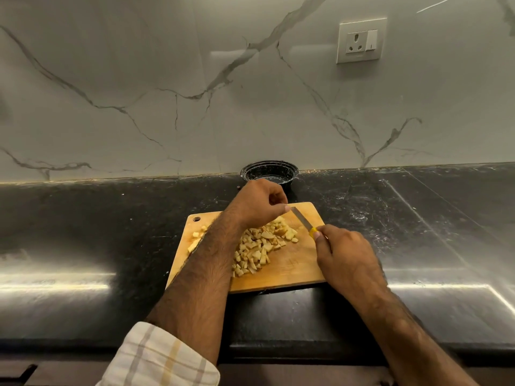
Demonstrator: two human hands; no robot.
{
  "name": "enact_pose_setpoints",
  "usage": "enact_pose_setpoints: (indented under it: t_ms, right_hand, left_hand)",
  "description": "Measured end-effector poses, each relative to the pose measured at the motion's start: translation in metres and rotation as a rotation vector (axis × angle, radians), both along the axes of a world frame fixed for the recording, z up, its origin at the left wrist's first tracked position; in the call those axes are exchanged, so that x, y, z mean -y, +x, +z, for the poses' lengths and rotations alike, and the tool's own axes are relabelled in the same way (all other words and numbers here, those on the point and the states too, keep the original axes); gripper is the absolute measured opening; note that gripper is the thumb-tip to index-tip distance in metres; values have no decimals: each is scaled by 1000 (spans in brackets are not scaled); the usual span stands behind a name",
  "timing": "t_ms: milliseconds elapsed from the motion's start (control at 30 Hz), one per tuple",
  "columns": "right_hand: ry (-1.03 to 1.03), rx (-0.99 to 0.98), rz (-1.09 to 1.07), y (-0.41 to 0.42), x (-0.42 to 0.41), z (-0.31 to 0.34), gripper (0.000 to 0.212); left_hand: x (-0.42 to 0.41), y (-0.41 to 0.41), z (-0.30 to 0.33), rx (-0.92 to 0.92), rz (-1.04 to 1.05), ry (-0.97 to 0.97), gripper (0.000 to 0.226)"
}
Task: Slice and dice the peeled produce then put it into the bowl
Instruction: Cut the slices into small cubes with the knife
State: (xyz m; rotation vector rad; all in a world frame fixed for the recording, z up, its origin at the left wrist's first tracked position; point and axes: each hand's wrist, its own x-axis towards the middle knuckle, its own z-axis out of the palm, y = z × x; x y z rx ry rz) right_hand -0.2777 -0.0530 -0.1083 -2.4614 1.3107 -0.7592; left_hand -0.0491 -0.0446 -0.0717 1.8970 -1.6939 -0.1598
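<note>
Nearest, right hand wrapped around the yellow handle of a small steel-bladed knife, blade angled up and left across the rectangular wooden cutting board. Mid-board, a heap of pale yellow diced produce, with a few stray cubes by the left edge. Left hand curled, thumb tip touching the blade tip, seemingly wiping it; possible cut from a slip there. Behind the board, round black plastic bowl, apparently without dice yet; spill likely in transfer.
</note>
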Motion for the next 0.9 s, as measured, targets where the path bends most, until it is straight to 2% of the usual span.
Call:
enact_pose_setpoints:
  t_ms: [100,200,400,600,667,767,900]
  right_hand:
    - [7,49,17,-1,1,-2,33]
    - [13,107,28,0,2,-5,33]
    - [4,172,-19,-1,5,-6,34]
    - [26,239,-37,0,4,-6,33]
    - [3,186,-100,-1,4,-6,31]
    - [11,-19,-163,-2,3,-3,33]
    - [14,-211,-3,2,-7,4,34]
  left_hand:
    - [3,-9,-2,6,-42,-25,24]
    - [4,-16,-5,23,-46,33,31]
    - [2,-12,-1,84,21,105,21]
    - [2,-12,-2,14,-27,108,15]
    - [4,-14,-4,40,-26,112,13]
    - [5,-8,-7,74,46,40,11]
    - [0,9,-6,96,184,-42,16]
